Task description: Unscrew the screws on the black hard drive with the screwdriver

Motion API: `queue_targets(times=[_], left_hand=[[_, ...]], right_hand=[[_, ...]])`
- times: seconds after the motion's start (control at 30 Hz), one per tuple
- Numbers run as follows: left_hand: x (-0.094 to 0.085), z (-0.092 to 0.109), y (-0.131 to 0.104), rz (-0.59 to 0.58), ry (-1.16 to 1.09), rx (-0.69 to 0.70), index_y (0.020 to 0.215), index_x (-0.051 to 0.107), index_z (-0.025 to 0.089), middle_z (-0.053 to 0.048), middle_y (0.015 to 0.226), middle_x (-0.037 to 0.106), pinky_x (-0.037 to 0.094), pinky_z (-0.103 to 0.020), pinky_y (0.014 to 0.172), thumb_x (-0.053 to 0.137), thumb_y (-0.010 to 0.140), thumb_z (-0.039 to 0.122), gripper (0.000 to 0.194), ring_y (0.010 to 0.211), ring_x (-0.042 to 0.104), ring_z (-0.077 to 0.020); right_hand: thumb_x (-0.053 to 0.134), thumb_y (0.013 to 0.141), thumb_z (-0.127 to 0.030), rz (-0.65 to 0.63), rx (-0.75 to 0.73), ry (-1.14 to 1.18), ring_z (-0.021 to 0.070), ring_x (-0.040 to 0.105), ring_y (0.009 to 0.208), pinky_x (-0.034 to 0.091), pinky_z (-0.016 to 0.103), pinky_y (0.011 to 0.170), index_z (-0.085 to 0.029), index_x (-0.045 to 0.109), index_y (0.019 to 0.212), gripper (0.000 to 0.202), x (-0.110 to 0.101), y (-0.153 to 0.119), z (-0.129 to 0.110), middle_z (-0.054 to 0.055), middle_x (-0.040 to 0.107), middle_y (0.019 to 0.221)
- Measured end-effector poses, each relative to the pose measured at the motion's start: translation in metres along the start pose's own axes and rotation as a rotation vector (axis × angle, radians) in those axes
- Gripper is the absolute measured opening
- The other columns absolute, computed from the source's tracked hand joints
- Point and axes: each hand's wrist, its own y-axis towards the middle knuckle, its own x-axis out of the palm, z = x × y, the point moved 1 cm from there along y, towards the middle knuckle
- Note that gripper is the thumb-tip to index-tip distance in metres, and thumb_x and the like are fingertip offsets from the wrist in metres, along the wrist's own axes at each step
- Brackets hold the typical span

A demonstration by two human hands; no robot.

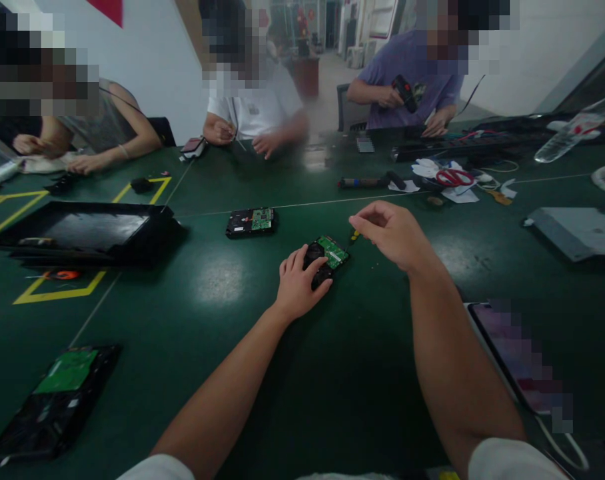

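Observation:
A hard drive [334, 252] with a green circuit board lies on the dark green table just ahead of me. My left hand [302, 283] grips it from the near left, fingers and thumb over its black part. Beyond its right corner, my right hand [387, 230] is raised a little, with thumb and fingers pinched together. From that pinch a slim yellow-and-black screwdriver [354, 236] points down; its tip is hard to make out. Another hard drive [251, 222] lies farther back, and a larger one [57, 400] sits at the near left.
Black trays [82, 233] stand on the left, with an orange-handled tool [62, 275] before them. A phone [517, 360] lies right of my forearm. Red scissors [455, 177], a grey metal box [577, 232] and a plastic bottle [577, 127] are farther right. Three people work across the table.

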Motion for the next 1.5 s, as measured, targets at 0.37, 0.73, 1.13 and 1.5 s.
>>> queue_targets(times=[0.37,0.73,1.13,1.5], left_hand=[[0.001,0.001,0.0,0.007,0.007,-0.01,0.142,0.061,0.035,-0.01,0.165,0.033,0.03,-0.056,0.115,0.065,0.091,0.051,0.054,0.147,0.032,-0.0369],[0.001,0.0,0.0,-0.003,-0.002,-0.013,0.142,0.06,0.036,-0.01,0.165,0.032,0.031,-0.058,0.114,0.065,0.09,0.051,0.055,0.147,0.032,-0.0377],[0.003,-0.001,-0.001,0.011,-0.008,-0.009,0.142,0.06,0.036,-0.01,0.165,0.032,0.03,-0.057,0.115,0.064,0.091,0.051,0.054,0.148,0.032,-0.0369],[0.002,-0.001,0.0,0.0,0.0,-0.008,0.142,0.06,0.035,-0.01,0.166,0.031,0.03,-0.057,0.115,0.065,0.091,0.051,0.054,0.148,0.031,-0.0376]], right_hand=[[0.06,0.097,-0.054,-0.089,-0.004,0.074,0.0124,0.059,0.06,0.046,0.026,0.052,-0.023,0.073,0.102,0.033,0.001,-0.003,-0.012,0.006,0.075,0.101],[0.072,0.089,-0.048,-0.008,-0.027,0.014,0.0183,0.065,0.072,0.05,0.03,0.061,-0.022,0.073,0.094,0.026,0.0,-0.001,-0.004,0.006,0.074,0.09],[0.062,0.097,-0.051,-0.126,-0.024,0.157,0.0145,0.063,0.062,0.049,0.029,0.056,-0.023,0.072,0.106,0.03,0.004,-0.003,-0.011,0.005,0.072,0.09],[0.078,0.084,-0.048,0.012,0.017,0.031,0.0179,0.063,0.068,0.05,0.031,0.059,-0.022,0.069,0.091,0.029,0.004,-0.001,-0.003,0.006,0.073,0.088]])
